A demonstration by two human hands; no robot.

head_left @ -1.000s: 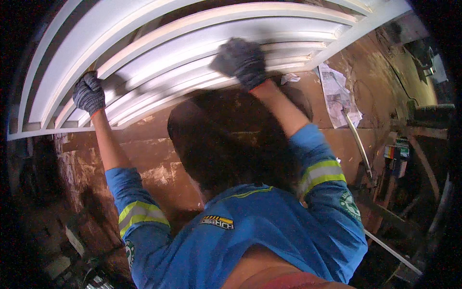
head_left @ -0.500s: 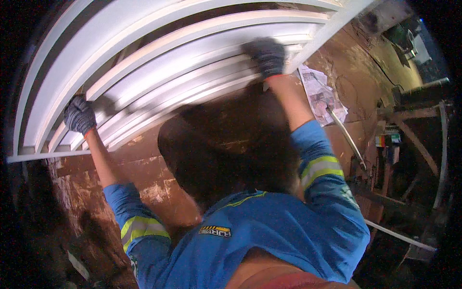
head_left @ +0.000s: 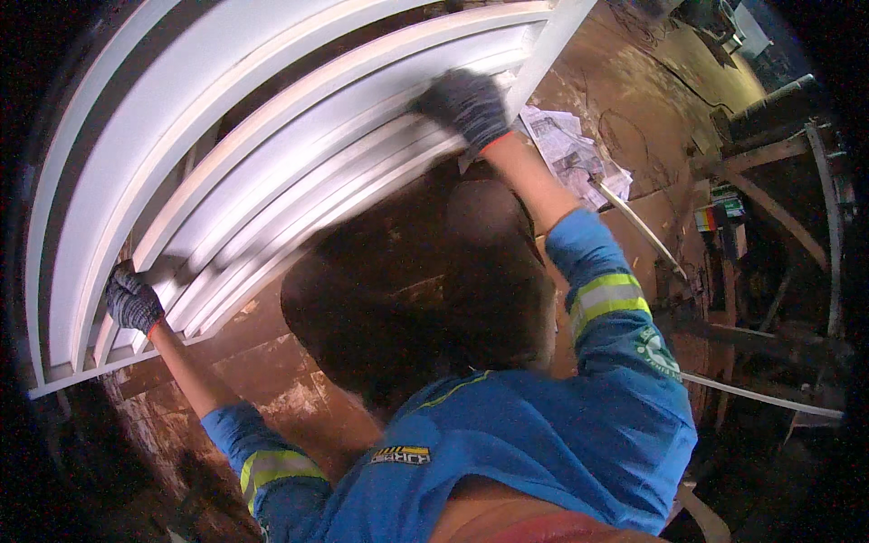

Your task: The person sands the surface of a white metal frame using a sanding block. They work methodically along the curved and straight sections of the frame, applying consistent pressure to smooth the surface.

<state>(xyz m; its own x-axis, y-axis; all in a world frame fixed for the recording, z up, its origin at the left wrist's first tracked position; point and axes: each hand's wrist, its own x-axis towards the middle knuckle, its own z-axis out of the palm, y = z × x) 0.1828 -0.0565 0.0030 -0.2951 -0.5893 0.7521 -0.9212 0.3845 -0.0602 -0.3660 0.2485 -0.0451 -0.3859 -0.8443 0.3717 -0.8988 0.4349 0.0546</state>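
Observation:
A large white slatted frame [head_left: 299,107], like a grille or gate panel, spans the upper left, its long bars running between two side rails. My left hand [head_left: 134,299], in a dark grey knit glove with an orange cuff, is closed around a bar near the left rail. My right hand [head_left: 466,104], gloved alike, lies over the bars close to the right rail and appears to grip one. Its fingertips are blurred and partly lost against the bars. Both arms reach forward in blue sleeves with reflective bands.
Printed paper sheets [head_left: 570,154] lie on the brown, stained floor beyond the right rail. A thin pale strip [head_left: 641,226] slants beside them. Dark racks or beams [head_left: 778,213] crowd the right side, and another pale strip [head_left: 760,395] sticks out lower down.
The slatted frame has turned and shifted left, its left end coming nearer to me. Both hands have travelled with it, the left one down and leftward, the right one leftward.

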